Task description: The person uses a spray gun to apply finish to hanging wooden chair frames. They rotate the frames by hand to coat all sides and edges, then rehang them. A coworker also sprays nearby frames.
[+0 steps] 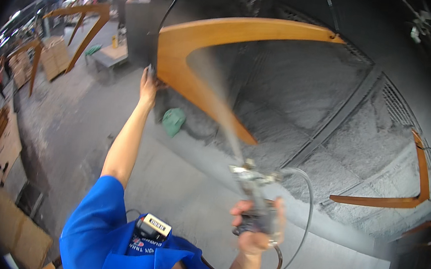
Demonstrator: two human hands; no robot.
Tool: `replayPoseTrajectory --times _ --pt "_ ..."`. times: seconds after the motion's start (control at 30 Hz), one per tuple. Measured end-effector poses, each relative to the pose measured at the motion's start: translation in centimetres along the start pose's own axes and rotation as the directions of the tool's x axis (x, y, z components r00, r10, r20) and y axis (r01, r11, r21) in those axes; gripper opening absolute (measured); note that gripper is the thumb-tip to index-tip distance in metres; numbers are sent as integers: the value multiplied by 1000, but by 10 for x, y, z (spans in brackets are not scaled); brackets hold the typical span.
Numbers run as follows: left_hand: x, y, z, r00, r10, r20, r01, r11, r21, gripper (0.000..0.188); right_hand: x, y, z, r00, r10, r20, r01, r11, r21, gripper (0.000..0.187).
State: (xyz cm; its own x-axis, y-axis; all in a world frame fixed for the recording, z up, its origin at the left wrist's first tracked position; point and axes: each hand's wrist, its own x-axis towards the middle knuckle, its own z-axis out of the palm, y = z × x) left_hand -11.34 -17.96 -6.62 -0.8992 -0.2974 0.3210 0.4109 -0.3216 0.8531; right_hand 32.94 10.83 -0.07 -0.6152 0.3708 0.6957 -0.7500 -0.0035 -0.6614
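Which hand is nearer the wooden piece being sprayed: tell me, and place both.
Left. The left hand is at the left end of the wooden piece, touching it; the right hand is below and apart from it, holding the spray gun.

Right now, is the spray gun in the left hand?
No, the right hand holds the spray gun while the left hand is at the bent wooden frame.
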Motion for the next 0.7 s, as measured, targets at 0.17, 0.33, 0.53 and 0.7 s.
replayPoseTrajectory --times 0.17,0.33,0.53,0.7 --pt "6 -8 1 997 30 78 -23 996 -89 56 32 -35 -31 930 -158 -333 84 971 -225 99" --pt "24 -4 5 988 45 148 -17 983 -185 37 40 -58 -49 805 -350 -478 139 896 -422 88" --pt "49 -26 5 982 58 181 -34 990 -135 37 26 -54 -35 737 -386 -555 89 869 -486 82" --pt "51 -34 1 984 22 178 15 978 -206 44 -23 -10 27 964 -21 -266 -32 981 -193 93"
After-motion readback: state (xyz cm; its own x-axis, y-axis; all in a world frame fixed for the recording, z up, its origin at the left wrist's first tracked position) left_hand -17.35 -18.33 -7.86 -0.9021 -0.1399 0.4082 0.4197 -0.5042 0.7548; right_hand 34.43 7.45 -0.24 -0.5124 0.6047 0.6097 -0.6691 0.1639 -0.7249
